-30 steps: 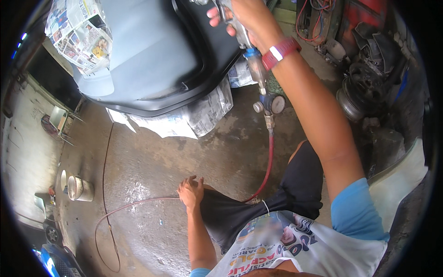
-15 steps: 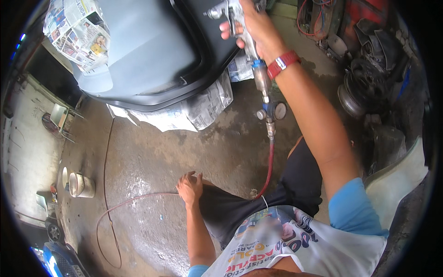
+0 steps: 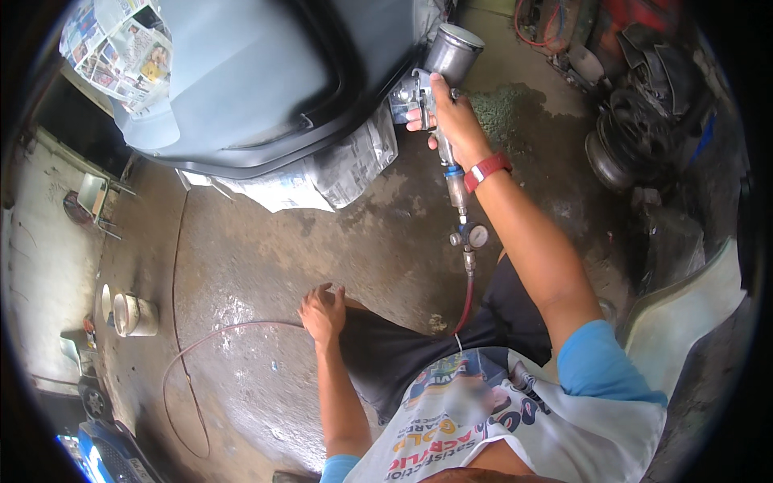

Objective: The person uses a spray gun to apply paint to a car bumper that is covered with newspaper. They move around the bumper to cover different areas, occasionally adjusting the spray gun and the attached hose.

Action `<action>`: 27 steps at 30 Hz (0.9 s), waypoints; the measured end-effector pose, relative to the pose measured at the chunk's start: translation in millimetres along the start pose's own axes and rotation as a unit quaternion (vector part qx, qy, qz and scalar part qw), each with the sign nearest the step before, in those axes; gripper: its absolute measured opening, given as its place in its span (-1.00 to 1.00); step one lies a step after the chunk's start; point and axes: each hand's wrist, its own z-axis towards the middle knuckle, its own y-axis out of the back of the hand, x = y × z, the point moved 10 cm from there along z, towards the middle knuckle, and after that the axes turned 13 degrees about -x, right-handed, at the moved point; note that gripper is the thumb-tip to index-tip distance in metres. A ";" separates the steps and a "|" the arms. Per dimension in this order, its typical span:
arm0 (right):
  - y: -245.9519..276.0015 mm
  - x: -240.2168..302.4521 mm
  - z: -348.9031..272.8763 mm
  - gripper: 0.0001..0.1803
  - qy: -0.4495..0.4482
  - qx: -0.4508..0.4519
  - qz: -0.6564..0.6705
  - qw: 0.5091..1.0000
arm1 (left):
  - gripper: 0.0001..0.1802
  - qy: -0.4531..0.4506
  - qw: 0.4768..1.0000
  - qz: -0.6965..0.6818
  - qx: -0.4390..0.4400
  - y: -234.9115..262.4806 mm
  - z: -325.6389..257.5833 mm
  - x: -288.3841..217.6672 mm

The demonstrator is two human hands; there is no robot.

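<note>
My right hand [image 3: 453, 125] is wrapped round the handle of a spray gun [image 3: 427, 97] with a metal cup [image 3: 453, 52] on top. Below the grip hang a blue-ringed filter, a round pressure gauge [image 3: 477, 236] and a red air hose [image 3: 469, 302]. The gun is beside the dark right edge of a grey car bumper [image 3: 233, 80], above the wet floor. At my left knee, my left hand [image 3: 324, 314] has its fingers loosely apart. The hose [image 3: 233, 326] reappears from behind that hand and loops over the floor; whether they touch is unclear.
Newspaper [image 3: 322, 173] hangs under the bumper, and more newspaper [image 3: 133, 56] covers its left side. White buckets [image 3: 135, 314] and a chair [image 3: 93, 197] stand at left. Wheel rims [image 3: 616, 153] and scrap lie at right, near a pale curved panel [image 3: 684, 310]. A blue vehicle [image 3: 105, 451] is at lower left.
My right hand has come down and nearer with the spray gun, away from the bumper's surface, and the gun's cup now shows. My left hand has shifted slightly up and left.
</note>
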 end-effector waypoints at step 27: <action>-36.1 -31.8 -218.9 -0.08 0.301 0.403 -0.349 0.790 | -0.34 0.362 0.634 -0.681 -0.052 58.1 95.0 -58.7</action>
